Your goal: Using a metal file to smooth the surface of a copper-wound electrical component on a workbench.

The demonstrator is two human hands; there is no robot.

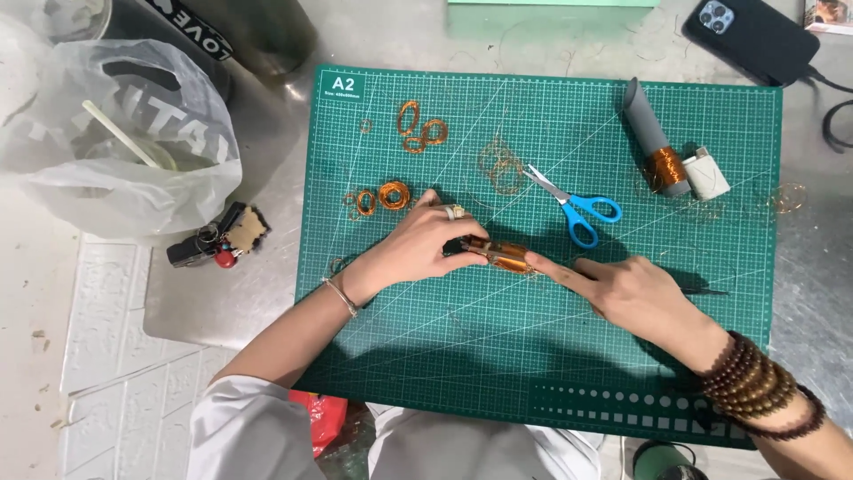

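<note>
Two bare hands meeting over the middle of a green cutting mat, forearms coming in from the near corners and converging. Left hand angled up and rightward, wrist bent, fingers curled narrowly round the left end of a small copper-wire coil, a ring on one finger and a thin bangle at the wrist. Right hand reaching leftward, palm down, forefinger stretched out and touching the coil's right end, the other fingers folded loosely; stacked brown bead bracelets on that wrist. Coil lying roughly level between both hands, near the mat's centre, just near of the blue-handled scissors.

Farther on the mat: several loose copper loops toward the far left, two more just beyond the left hand, a grey tube wound with copper wire at the far right beside a small white block. Off the mat: a translucent plastic bag far left, a bunch of keys beneath it, a dark phone at the far right corner.

Hard to make out: the coil's left end, buried under the left fingers; a thin dark item beyond the right hand, mostly covered; the left thumb, out of sight. Right elbow cut off by the frame edge.
</note>
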